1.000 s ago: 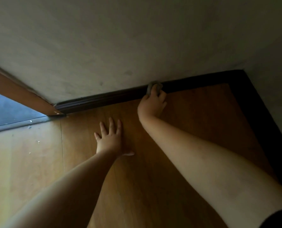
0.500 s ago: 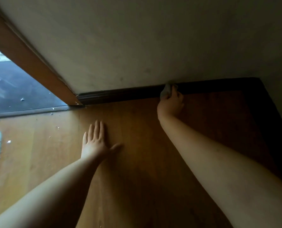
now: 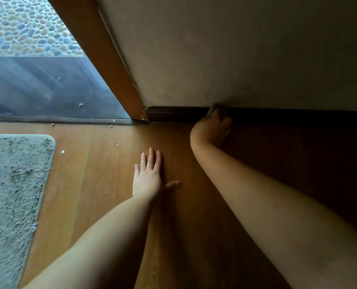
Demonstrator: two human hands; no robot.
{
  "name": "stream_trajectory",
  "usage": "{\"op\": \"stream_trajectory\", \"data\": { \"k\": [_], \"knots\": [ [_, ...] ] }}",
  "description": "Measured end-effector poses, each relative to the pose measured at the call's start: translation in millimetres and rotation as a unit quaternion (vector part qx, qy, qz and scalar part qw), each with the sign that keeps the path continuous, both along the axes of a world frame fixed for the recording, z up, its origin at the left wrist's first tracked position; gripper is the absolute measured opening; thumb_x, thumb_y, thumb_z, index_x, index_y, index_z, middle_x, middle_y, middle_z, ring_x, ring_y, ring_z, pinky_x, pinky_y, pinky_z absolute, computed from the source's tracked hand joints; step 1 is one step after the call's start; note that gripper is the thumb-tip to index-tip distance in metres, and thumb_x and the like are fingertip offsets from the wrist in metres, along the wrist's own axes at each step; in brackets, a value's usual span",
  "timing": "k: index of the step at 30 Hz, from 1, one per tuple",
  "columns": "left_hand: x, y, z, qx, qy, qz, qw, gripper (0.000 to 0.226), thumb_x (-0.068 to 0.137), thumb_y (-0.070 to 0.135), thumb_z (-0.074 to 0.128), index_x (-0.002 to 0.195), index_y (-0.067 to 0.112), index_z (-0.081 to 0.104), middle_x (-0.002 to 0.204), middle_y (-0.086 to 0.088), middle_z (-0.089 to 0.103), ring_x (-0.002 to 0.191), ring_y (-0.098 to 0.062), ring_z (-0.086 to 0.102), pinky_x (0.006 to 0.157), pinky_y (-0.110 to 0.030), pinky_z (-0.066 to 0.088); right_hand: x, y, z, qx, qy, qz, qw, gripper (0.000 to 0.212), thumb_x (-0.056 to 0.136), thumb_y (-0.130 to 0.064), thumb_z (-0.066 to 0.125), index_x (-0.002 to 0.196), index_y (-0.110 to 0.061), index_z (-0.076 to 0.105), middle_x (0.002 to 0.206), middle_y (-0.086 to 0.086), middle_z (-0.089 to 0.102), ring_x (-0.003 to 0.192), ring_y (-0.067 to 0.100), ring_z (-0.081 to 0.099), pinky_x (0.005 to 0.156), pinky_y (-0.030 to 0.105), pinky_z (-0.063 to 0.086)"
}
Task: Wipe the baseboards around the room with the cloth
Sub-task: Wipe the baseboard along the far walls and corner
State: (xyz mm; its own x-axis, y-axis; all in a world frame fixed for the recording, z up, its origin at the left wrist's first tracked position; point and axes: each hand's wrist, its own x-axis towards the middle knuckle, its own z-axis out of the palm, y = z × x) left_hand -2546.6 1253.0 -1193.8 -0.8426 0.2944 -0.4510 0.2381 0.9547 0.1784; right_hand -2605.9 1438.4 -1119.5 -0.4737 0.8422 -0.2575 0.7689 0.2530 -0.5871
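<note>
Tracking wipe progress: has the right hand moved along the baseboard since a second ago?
Yes: the right hand, gripping the cloth, has slid left along the baseboard, closer to the door frame.

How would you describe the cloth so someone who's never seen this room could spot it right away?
Find the wooden door frame and follow the dark baseboard rightward from its foot along the pale wall. The right hand presses against that baseboard's top edge. The cloth is the small grey wad peeking above its fingers, far smaller than the shaggy grey mat lying on the floor.
</note>
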Motion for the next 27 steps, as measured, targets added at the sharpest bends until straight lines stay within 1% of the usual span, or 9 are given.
{"op": "stream_trajectory", "data": {
  "k": [3,6,9,12,15,17,19,23,27],
  "knots": [
    [1,3,2,0.000,-0.003,-0.004,1.000,0.121,0.073,0.085,0.049,0.157,0.025,-0.015,0.165,-0.003,-0.020,0.152,-0.029,-0.017,0.122,-0.049,0.001,-14,-35,5,-0.037,0.001,0.008,0.999,0.045,0.102,-0.025,0.036,0.146,-0.028,0.038,0.145,0.011,0.030,0.122,0.035,0.038,0.098,0.045,0.040],
    [0,4,8,-0.002,-0.023,-0.001,1.000,0.110,0.083,0.070,0.054,0.159,0.023,-0.009,0.165,-0.004,-0.019,0.151,-0.030,-0.018,0.122,-0.050,0.001,-33,-66,12,-0.082,-0.001,0.018,0.996,0.046,0.100,-0.019,0.039,0.145,-0.027,0.038,0.144,0.013,0.029,0.122,0.037,0.036,0.100,0.047,0.039],
    [1,2,12,-0.009,-0.035,-0.008,0.999,0.085,0.097,0.049,0.049,0.160,0.018,0.001,0.167,-0.007,-0.010,0.152,-0.029,-0.017,0.124,-0.050,0.002,-33,-90,11,-0.102,0.016,0.132,0.986,0.048,0.096,-0.015,0.045,0.143,-0.024,0.041,0.144,0.012,0.032,0.125,0.035,0.035,0.100,0.044,0.034],
    [4,2,14,0.016,-0.034,0.006,0.999,0.078,0.101,0.041,0.046,0.160,0.014,0.003,0.168,-0.006,0.001,0.153,-0.025,-0.011,0.125,-0.045,0.003,-31,-100,3,-0.116,0.064,0.243,0.961,0.049,0.094,-0.019,0.045,0.143,-0.020,0.040,0.141,0.016,0.037,0.126,0.034,0.037,0.101,0.042,0.033],
    [5,-4,13,0.011,-0.024,-0.025,0.999,0.079,0.099,0.044,0.048,0.160,0.016,0.006,0.168,-0.004,0.002,0.153,-0.023,-0.010,0.125,-0.042,0.005,-35,-109,0,-0.156,0.082,0.278,0.944,0.041,0.098,-0.018,0.044,0.139,-0.016,0.048,0.137,0.018,0.043,0.124,0.034,0.042,0.101,0.038,0.034],
    [3,-9,11,0.005,-0.028,-0.042,0.999,0.089,0.094,0.051,0.056,0.160,0.017,0.007,0.168,-0.003,0.000,0.153,-0.023,-0.011,0.124,-0.042,0.006,-37,-112,1,-0.206,0.098,0.296,0.927,0.036,0.099,-0.014,0.047,0.134,-0.010,0.055,0.135,0.019,0.048,0.124,0.032,0.047,0.100,0.027,0.033],
    [1,-11,9,0.015,-0.034,-0.037,0.999,0.102,0.088,0.058,0.062,0.161,0.019,0.002,0.168,-0.002,-0.004,0.153,-0.024,-0.010,0.123,-0.043,0.007,-35,-106,1,-0.211,0.113,0.309,0.920,0.037,0.098,-0.012,0.050,0.135,-0.010,0.056,0.137,0.020,0.049,0.125,0.031,0.048,0.102,0.025,0.031],
    [-1,-11,3,0.022,-0.017,-0.022,0.999,0.115,0.080,0.067,0.066,0.160,0.023,-0.003,0.167,0.002,-0.010,0.154,-0.022,-0.007,0.123,-0.041,0.009,-17,-69,-1,-0.231,0.156,0.346,0.896,0.039,0.096,-0.008,0.054,0.135,-0.006,0.055,0.136,0.017,0.054,0.125,0.026,0.050,0.099,0.016,0.031],
    [-5,-18,1,-0.003,-0.010,-0.027,1.000,0.115,0.079,0.073,0.061,0.160,0.024,-0.005,0.168,0.000,-0.010,0.154,-0.023,-0.007,0.125,-0.042,0.012,4,-2,-3,-0.249,0.129,0.362,0.889,0.038,0.098,-0.012,0.055,0.135,-0.009,0.054,0.134,0.008,0.057,0.124,0.021,0.052,0.097,0.019,0.037]
  ]
}}
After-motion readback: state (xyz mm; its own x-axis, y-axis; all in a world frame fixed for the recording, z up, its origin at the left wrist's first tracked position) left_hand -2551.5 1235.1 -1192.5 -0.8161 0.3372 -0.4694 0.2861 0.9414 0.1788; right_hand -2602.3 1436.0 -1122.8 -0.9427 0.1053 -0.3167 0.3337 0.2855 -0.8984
